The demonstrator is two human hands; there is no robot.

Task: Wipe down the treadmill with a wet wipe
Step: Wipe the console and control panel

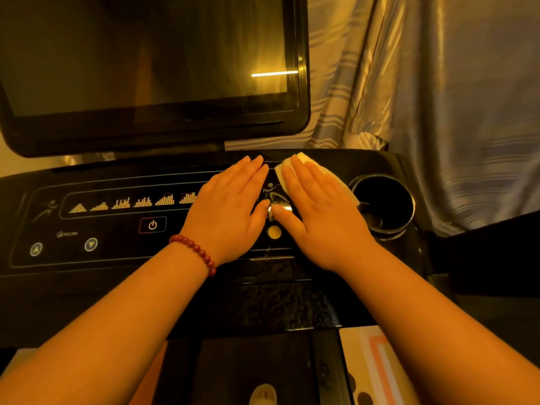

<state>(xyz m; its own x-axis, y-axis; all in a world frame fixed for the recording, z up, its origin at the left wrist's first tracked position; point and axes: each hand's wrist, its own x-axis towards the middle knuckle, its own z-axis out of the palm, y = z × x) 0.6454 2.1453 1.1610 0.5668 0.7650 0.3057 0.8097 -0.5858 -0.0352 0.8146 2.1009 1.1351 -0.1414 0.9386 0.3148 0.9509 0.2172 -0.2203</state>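
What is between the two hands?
In the head view, a shiny knob sits between the left hand and the right hand, with a small runner logo just above it.

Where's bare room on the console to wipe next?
Free: panel between left hand and power button; dark ledge below the arrow buttons. Crowded: centre, both hands side by side; wet wipe under right hand lies close to the cup holder.

console (pixel 117 176): glossy black plastic, speckled finish lower down. screen (pixel 146 54): glossy, mirror-like. wet wipe (pixel 330 173): matt white, probably nonwoven cloth. curtain (pixel 438 97): satin-sheen fabric. bracelet (pixel 194 251): polished red beads.
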